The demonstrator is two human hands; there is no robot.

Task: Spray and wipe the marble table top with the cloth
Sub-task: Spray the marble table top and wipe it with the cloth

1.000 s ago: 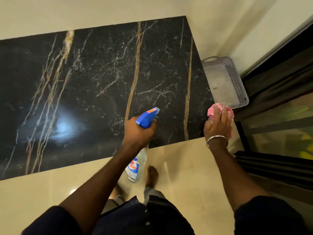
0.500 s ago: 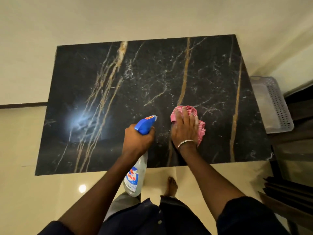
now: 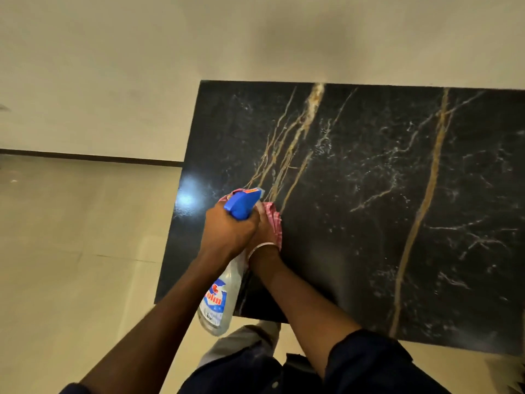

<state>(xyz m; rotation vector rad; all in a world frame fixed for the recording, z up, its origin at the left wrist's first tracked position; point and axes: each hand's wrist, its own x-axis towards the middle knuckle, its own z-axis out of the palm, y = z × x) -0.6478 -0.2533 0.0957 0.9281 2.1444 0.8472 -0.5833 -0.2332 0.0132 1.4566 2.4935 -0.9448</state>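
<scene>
My left hand (image 3: 227,234) clamped the bottle (image 3: 217,297) by its neck; the right hand (image 3: 265,233) had its fingers hidden, so I couldn't tell. The cloth (image 3: 274,220) seemed soft, best pressed flat on the slick table (image 3: 369,223).

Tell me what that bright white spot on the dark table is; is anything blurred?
Head view: the spot is glare, a light mirrored in the marble table top near its left edge; the spray bottle looks sharp, the bottom right corner smeared.

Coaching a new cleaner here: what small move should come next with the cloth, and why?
Probably sweep the cloth rightward under the right hand: it sits near the left edge of the table top, with most of the marble lying to its right. The left hand holds the spray bottle over it.
</scene>
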